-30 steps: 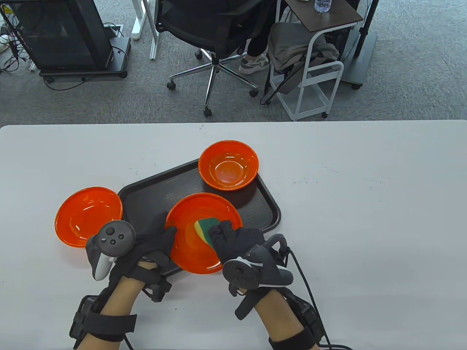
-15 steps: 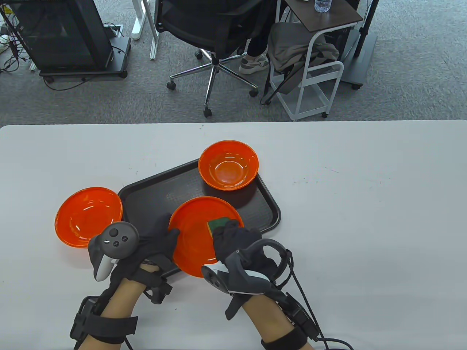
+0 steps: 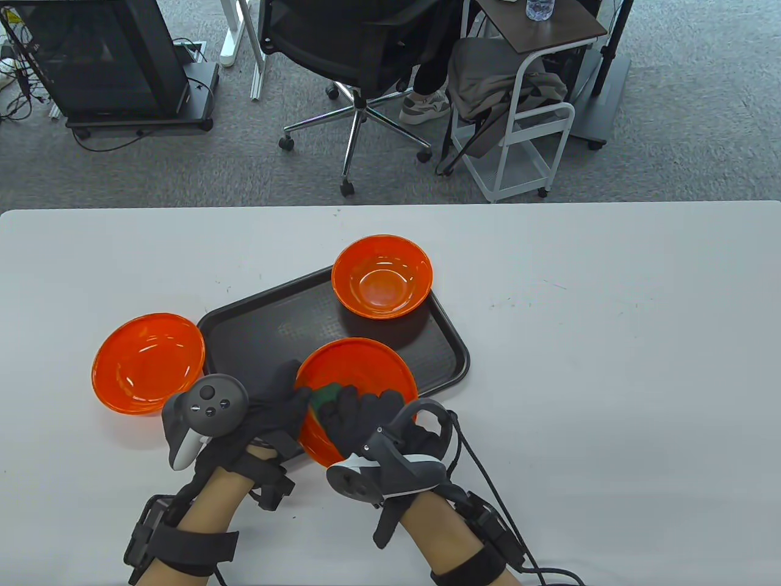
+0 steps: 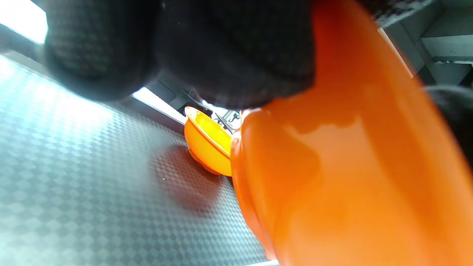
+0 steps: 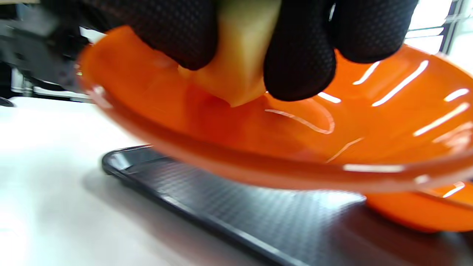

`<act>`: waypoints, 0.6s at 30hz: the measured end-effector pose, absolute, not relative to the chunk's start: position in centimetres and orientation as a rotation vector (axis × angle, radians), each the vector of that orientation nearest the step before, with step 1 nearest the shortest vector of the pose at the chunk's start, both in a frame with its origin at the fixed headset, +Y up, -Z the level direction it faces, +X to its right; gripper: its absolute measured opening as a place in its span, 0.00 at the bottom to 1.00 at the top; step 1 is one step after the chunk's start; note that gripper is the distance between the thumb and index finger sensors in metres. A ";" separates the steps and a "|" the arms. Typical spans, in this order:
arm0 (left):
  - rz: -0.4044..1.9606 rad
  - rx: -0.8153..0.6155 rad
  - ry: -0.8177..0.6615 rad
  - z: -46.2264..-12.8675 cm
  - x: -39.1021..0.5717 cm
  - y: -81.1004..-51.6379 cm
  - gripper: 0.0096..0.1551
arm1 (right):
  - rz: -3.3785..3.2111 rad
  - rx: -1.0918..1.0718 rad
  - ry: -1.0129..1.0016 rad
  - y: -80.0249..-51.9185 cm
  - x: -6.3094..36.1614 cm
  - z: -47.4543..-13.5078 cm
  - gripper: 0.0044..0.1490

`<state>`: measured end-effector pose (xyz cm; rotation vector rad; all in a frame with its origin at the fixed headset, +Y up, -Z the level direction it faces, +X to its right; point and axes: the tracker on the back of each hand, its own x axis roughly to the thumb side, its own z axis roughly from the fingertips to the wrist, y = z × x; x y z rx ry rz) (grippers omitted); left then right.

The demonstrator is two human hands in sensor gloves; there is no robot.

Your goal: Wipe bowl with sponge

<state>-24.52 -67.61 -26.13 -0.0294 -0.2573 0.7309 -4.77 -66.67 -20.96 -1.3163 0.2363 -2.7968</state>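
Fingers [image 4: 229,55] of the left hand [image 3: 274,409] curled over the near-left rim of the tilted orange bowl [image 3: 366,372], gripping it from outside, thumb side not clearly shown. Lying at far left on the white table [image 3: 610,366], a second orange bowl [image 3: 148,363], untouched. Resting partly over the near edge of the dark tray [image 3: 268,323], the held bowl, raised off the tray floor and tipped, as seen in the right wrist view. Standing at the tray's far corner, a third orange bowl [image 3: 382,276], apart from the hands. Pressed against the held bowl's inner wall on its left side, just beside the left fingertips, the sponge [image 5: 240,55], green face up in the table view, yellow body showing at the wrist. Clamped around that sponge, the right hand [image 3: 366,421], fingers [image 5: 299,66] bunched and pinching it from both sides, palm turned down, wrist reaching in across the near rim. Judged from this: sponge below and between the right fingertips, uncleaned wall mostly to the right and far side; probably a sweep rightward along the curve, with the left grip holding the tilt steady.
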 end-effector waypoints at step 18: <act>0.717 -0.016 -0.238 -26.3 -25.7 -67.0 0.33 | -2.710 -0.837 0.031 -66.7 -4.4 -21.4 0.30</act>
